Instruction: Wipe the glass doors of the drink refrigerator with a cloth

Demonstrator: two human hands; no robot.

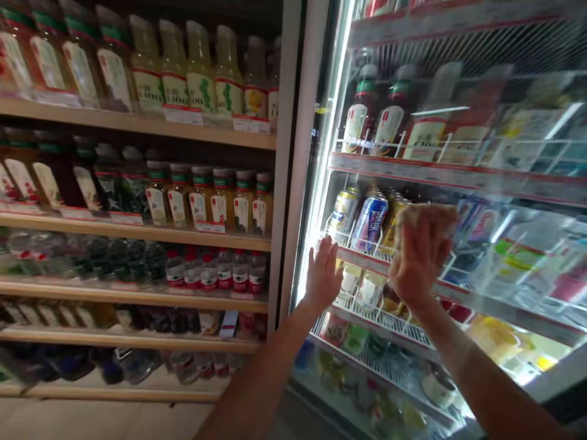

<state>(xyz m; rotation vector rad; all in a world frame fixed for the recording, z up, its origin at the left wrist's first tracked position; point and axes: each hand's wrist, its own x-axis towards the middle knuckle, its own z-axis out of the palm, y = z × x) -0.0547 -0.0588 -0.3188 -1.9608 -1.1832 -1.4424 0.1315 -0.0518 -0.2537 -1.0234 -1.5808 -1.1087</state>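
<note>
Pressed against the glass door (518, 250) of a lit drinks fridge is a brownish cloth (426, 217), flattened under my right hand (419, 263). The fingers of that hand are wrapped over part of the cloth and slightly blurred. My left hand (323, 275) lies near the door's left side, fingers stretched out, palm toward the glass, with nothing in it. Behind the glass, between the two hands, stand a blue can (370, 220) and a white and yellow can (343, 211) on a wire shelf.
Left of the fridge, wooden shelves (183, 128) carry rows of juice bottles (199, 70) and red-capped bottles (208, 272). A grey upright frame (291, 153) separates them from the fridge. Upper fridge shelves hold more bottles (358, 116). Pale floor (101, 418) shows at lower left.
</note>
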